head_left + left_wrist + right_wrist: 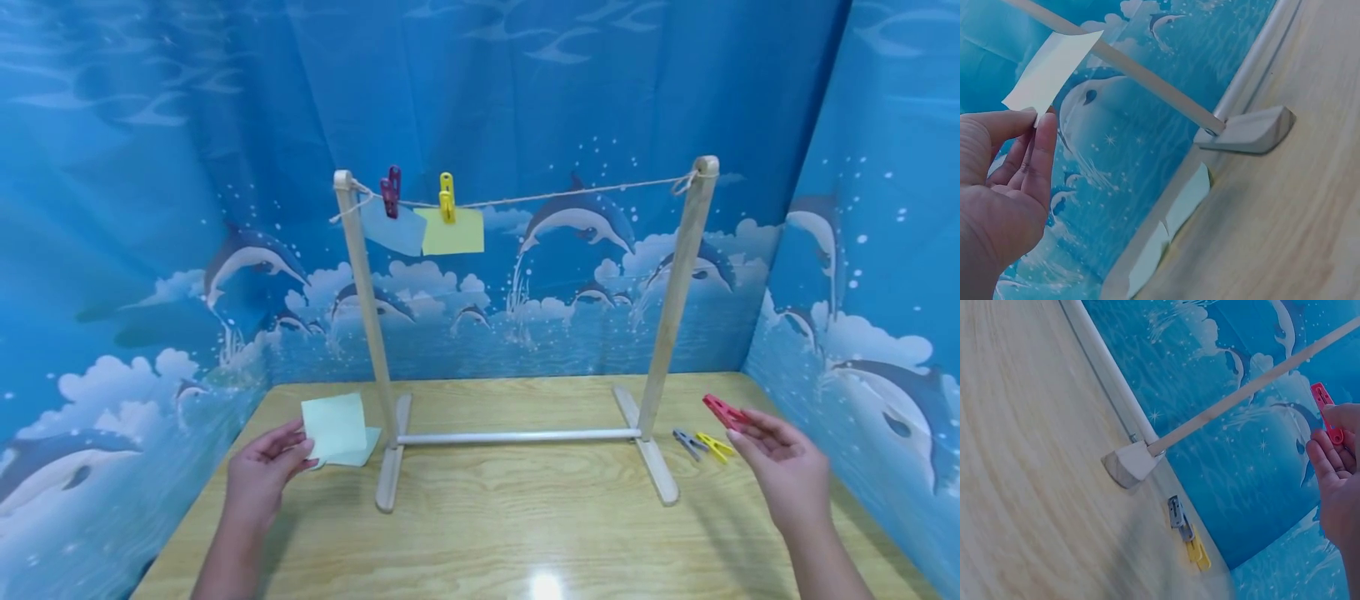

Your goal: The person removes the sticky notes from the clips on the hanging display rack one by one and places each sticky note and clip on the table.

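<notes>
Between thumb and fingers, my left hand [262,467] pinches a pale green sticky note [334,426] by its edge. More pale green notes [1186,199] lie on the table below that hand. On the other side, my right hand [783,471] holds a red clothespin [724,411] between thumb and fingertips, raised above the table. Close to it on the tabletop lie a grey clothespin [690,445] and a yellow clothespin [716,447]. A string [555,196] carries a blue note [393,227] under a dark red clothespin [391,192] and a yellow note [465,232] under another yellow clothespin [447,198].
The string is tied between two wooden posts, the left post [367,300] and the right post [677,300], each on a flat foot. A white bar [517,436] joins them low over the wooden table [480,517]. A blue dolphin-print curtain [480,92] surrounds the back and sides.
</notes>
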{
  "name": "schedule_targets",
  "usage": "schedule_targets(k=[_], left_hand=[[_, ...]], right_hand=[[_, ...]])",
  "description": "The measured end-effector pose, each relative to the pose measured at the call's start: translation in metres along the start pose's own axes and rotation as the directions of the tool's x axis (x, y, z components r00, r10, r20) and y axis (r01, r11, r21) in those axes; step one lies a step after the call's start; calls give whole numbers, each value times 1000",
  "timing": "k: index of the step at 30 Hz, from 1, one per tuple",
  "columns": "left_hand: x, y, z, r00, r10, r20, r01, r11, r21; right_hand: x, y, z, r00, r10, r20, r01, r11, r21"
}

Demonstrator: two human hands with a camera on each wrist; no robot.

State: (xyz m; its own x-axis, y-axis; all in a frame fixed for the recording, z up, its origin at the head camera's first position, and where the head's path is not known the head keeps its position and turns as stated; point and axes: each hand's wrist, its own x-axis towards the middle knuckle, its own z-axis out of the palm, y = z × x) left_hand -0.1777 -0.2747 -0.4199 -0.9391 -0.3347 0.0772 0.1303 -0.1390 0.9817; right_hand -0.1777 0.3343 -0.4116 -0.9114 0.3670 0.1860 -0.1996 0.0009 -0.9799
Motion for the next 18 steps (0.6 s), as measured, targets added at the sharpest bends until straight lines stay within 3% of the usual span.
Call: schedule_targets(k=[9, 18], left_hand=[[-2, -18, -9, 998, -60, -1, 60, 998, 22], [-4, -38, -19, 1000, -21, 16, 21, 1000, 8]], right_hand=[[-1, 20, -18, 998, 56, -24, -54, 994, 91], [-7, 43, -34, 998, 55, -33, -53, 997, 49]])
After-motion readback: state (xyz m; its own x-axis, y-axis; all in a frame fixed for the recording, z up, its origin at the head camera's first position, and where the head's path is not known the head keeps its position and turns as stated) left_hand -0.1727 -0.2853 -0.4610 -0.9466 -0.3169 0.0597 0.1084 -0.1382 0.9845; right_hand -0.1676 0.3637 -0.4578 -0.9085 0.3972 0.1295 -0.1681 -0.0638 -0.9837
